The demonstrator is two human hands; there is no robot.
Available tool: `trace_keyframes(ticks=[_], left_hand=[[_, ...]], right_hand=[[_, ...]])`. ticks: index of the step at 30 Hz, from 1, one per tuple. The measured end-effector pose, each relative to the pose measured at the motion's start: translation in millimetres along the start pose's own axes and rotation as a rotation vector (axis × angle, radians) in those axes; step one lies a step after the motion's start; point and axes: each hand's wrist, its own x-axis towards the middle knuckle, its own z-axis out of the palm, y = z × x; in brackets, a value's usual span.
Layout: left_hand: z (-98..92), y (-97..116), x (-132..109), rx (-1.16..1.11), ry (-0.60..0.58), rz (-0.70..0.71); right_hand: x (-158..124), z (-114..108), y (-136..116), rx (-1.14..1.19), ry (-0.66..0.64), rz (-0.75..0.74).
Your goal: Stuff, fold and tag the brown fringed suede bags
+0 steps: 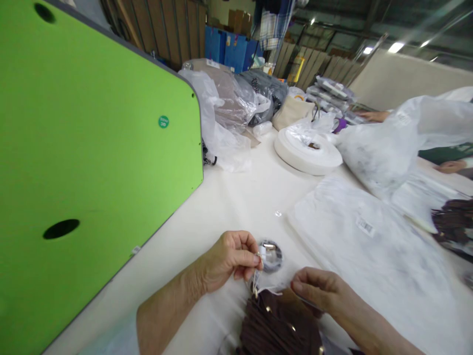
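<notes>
My left hand [238, 256] is closed in a pinch on a thin white string [255, 278], which runs down to a dark brown gathered fabric piece [281, 325] with gold-coloured eyelets. Just beyond its fingertips lies a small round coil [271, 266] with a shiny metal part, apparently in clear plastic. My right hand [314, 288] has its thumb and fingers pressed together at the upper right edge of the brown piece. Exactly what sits between those fingers is hidden. More white string ends lie between the two hands, on top of the brown fabric.
A bright green panel [111, 148] stands along the left. On the white table [236, 202] are a large white roll [306, 160], a labelled plastic bag [369, 246] and filled bags [225, 98] at the back. Another person's hand [453, 166] shows at the right.
</notes>
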Motion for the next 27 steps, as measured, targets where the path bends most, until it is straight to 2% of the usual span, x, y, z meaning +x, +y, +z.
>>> trace_keyframes(ticks=[3,5,8,12,16,19,27], left_hand=[[-1.2,0.1,0.1,-0.012,-0.006,-0.001],[-2.1,0.9,0.2,-0.041,-0.008,-0.005],[-2.9,3.3,0.3,-0.103,0.021,0.013],[-4.2,5.6,0.9,-0.176,0.088,0.059],[-5.1,6.2,1.3,-0.18,0.097,0.07],[-5.2,7.2,1.6,-0.149,0.128,0.068],[-12.2,14.0,-0.2,-0.022,0.215,0.074]], right_hand=[[-8.0,0.0,-3.0,-0.356,0.078,-0.195],[-13.5,1.4,-6.0,-0.462,0.094,-0.245],[-16.6,5.9,-7.3,-0.436,0.004,-0.202],[-9.8,13.3,-3.8,-0.38,-0.048,-0.17],[-3.9,18.2,-5.8,-0.379,-0.111,-0.244],[-4.1,19.6,-9.3,-0.459,-0.102,-0.311],[-8.3,2.4,-6.7,-0.53,0.061,-0.289]])
